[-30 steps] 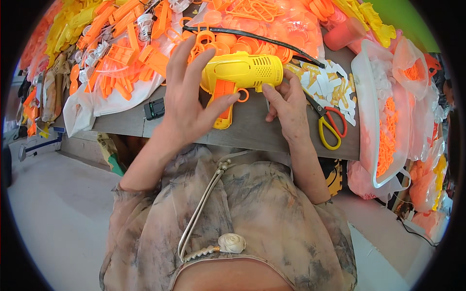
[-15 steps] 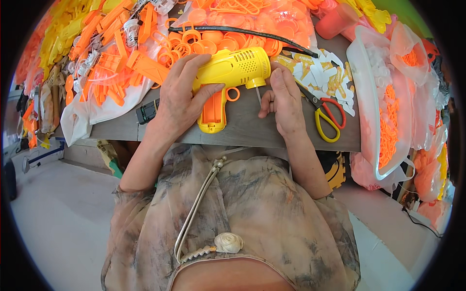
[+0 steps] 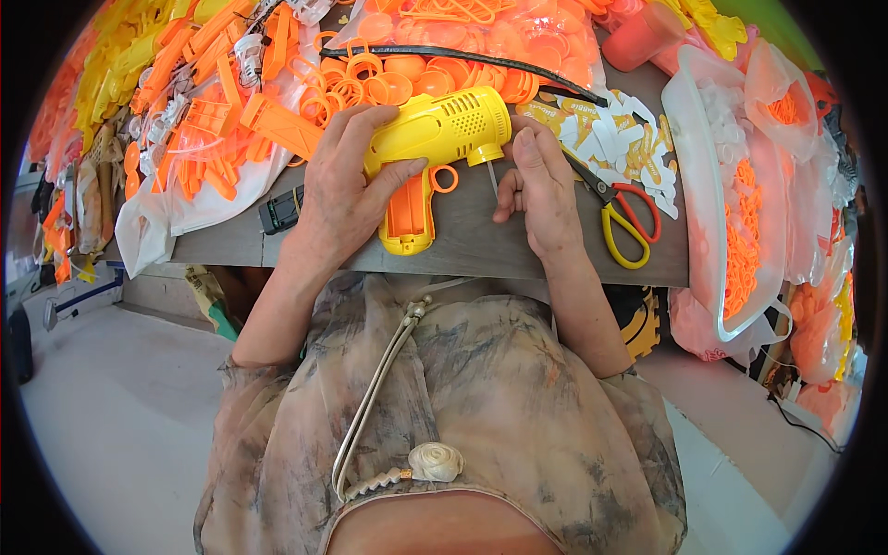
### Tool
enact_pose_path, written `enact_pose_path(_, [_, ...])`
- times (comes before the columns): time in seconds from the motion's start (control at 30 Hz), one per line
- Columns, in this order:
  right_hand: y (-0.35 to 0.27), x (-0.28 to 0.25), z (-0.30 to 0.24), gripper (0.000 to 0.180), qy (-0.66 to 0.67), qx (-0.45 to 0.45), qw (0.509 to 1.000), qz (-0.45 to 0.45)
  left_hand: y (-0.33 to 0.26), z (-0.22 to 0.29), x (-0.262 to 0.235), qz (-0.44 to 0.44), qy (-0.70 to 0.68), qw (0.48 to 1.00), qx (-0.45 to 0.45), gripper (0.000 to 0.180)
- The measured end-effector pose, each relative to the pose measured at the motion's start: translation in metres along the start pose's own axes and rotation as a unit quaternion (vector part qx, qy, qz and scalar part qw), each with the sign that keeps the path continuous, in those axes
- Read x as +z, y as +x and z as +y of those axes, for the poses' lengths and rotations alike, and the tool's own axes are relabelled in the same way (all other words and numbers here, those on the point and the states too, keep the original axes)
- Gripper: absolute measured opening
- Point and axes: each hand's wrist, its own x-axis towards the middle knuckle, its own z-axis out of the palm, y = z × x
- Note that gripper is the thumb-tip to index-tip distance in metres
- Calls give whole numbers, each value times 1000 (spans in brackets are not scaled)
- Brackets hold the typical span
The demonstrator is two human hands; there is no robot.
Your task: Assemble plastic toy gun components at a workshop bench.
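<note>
A yellow toy bubble gun (image 3: 435, 129) lies level above the table, its nozzle end to the right. Its handle (image 3: 408, 217) shows an orange inside, and an orange ring trigger (image 3: 445, 178) sits beside it. My left hand (image 3: 347, 176) is closed round the rear of the gun, thumb over the near side. A thin clear tube (image 3: 493, 176) hangs below the yellow cap at the front. At that end, my right hand (image 3: 546, 190) has its thumb raised and its fingers loosely bent and apart. Its index fingertip is close to the nozzle; whether they touch is unclear.
Scissors (image 3: 622, 208) with red and yellow handles lie right of my right hand, near white and gold stickers (image 3: 615, 139). Orange plastic parts (image 3: 217, 139) heap up at the left. A black strip (image 3: 462, 60) crosses a bag of orange pieces. A white bin (image 3: 708, 185) stands right.
The toy bubble gun has shifted very slightly, its nozzle end a little left and down. Both hands keep nearly the same pose.
</note>
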Motion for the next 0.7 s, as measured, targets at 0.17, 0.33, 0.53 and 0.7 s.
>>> enact_pose_path(0.17, [0, 0, 0, 59, 0, 2, 1000, -5, 0, 1, 1, 7, 2, 1000, 10, 45])
enact_pose_path(0.33, [1, -1, 2, 58, -7, 0, 1000, -4, -3, 0, 4, 8, -2, 1000, 10, 45])
enact_pose_path(0.53, [2, 1, 2, 54, -13, -11, 1000, 1, -5, 0, 4, 12, -9, 1000, 23, 45])
enact_pose_path(0.7, [4, 3, 3, 56, -36, -25, 999, 3, -7, -2, 4, 9, -19, 999, 25, 45])
